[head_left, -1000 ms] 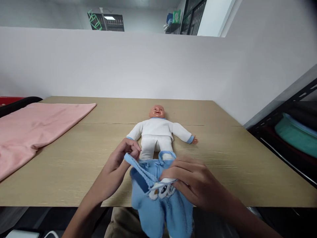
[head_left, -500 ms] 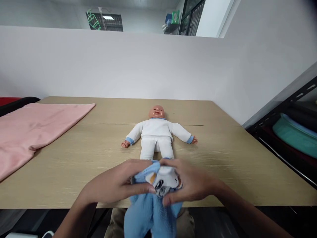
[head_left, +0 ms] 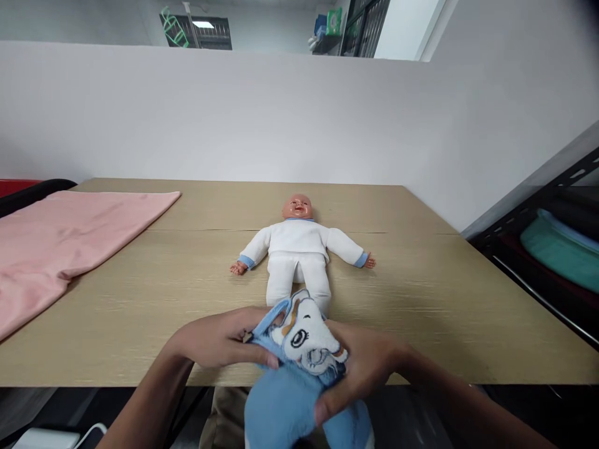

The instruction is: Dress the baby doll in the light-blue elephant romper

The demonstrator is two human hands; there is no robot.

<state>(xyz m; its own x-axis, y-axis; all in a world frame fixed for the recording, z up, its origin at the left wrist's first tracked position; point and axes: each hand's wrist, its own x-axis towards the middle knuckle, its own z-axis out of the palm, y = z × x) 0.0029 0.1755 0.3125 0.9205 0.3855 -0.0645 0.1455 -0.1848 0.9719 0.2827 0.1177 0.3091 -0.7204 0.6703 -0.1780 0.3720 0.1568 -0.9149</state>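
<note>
A pair of blue fleece doll pants (head_left: 285, 399) hangs over the table's near edge, its two legs pointing down toward my lap. A white animal-face patch (head_left: 309, 340) is sewn near the waist, one embroidered eye showing. My left hand (head_left: 229, 340) grips the waistband on the left, thumb on the outside and fingers partly hidden inside. Around the right side of the waist closes my right hand (head_left: 358, 368), thumb across the front. Just beyond lies a baby doll (head_left: 299, 240) on its back, in a white top with blue cuffs, its lower legs hidden behind the pants.
The doll lies on a wooden table (head_left: 421, 299). Pink cloth (head_left: 79, 243) is spread over the left side. A black shelf rack (head_left: 528, 274) with green folded fabric (head_left: 559, 249) stands at the right. A pale wall (head_left: 281, 118) rises behind the table.
The pants' waist has been turned and lifted, so more of the animal face shows. My right hand has moved slightly down and right. The doll lies as before.
</note>
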